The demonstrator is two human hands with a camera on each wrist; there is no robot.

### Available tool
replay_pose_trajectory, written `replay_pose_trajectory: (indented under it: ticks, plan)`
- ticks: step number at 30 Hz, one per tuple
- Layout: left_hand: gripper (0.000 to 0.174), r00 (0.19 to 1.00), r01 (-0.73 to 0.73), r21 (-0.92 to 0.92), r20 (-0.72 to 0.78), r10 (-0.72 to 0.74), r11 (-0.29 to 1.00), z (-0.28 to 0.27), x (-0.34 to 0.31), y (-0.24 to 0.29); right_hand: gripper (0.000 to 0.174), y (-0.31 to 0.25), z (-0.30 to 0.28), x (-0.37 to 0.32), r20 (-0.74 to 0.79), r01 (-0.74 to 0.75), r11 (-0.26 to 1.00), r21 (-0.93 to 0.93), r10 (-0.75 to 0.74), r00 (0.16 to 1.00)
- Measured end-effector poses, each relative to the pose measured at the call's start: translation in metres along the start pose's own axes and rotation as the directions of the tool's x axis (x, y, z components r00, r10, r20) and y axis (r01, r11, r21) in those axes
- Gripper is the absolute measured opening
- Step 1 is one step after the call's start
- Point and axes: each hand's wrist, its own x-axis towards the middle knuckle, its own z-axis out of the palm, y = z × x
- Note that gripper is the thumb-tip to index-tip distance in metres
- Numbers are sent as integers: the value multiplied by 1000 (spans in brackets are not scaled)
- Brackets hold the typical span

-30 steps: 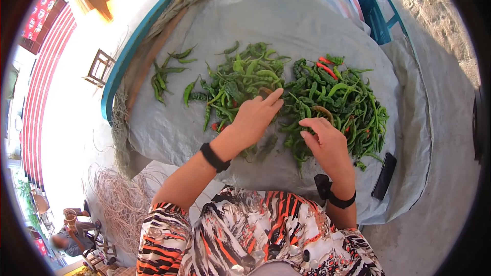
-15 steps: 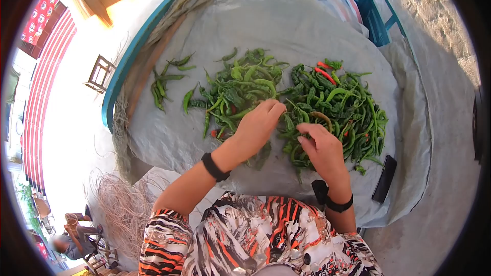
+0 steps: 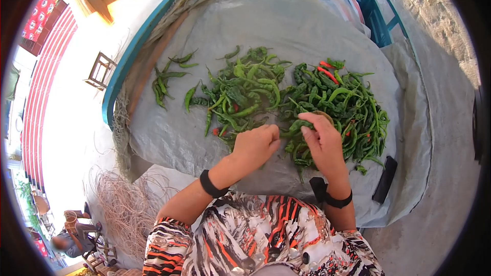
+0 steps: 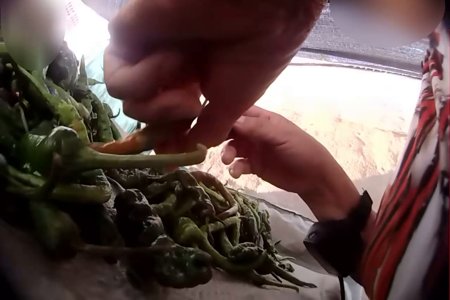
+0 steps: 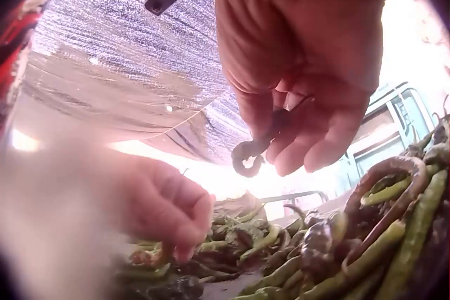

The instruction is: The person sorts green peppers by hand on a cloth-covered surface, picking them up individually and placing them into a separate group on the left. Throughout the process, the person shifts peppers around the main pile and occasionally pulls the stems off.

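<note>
Chili peppers lie in two heaps on a grey sheet: a left heap and a larger right heap. My left hand is curled at the near edge of the left heap. In the left wrist view, its fingers and thumb pinch a brownish-orange chili pepper. My right hand is over the near left part of the right heap. Its thumb and fingers hold a dark, curled chili pepper, which hangs above the heap in the right wrist view.
A small group of green chili peppers lies farther left. A black phone rests on the sheet at the right. Teal rails border the left and far sides. On the floor are tangled wires and a small stool.
My left hand has come back toward the body, from the middle of the left heap to its near edge. The right hand stays over the right heap, and a pepper now shows at its fingers.
</note>
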Motion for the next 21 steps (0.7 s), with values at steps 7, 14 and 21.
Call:
replay_pose_trajectory:
  ticks: [7, 14, 21]
  plan:
    - [28, 987, -77, 146, -129, 96, 986, -25, 19, -2, 43, 13, -16, 2, -186, 31, 924, -381, -110, 976]
    - [41, 845, -320, 555, -199, 497, 767, -16, 87, -45, 47, 8, -1, -2, -131, -6, 997, -72, -3, 991]
    - [40, 939, -291, 563, 13, 344, 773, -17, 95, -38, 48, 13, 2, -6, -46, -47, 999, 0, 47, 998]
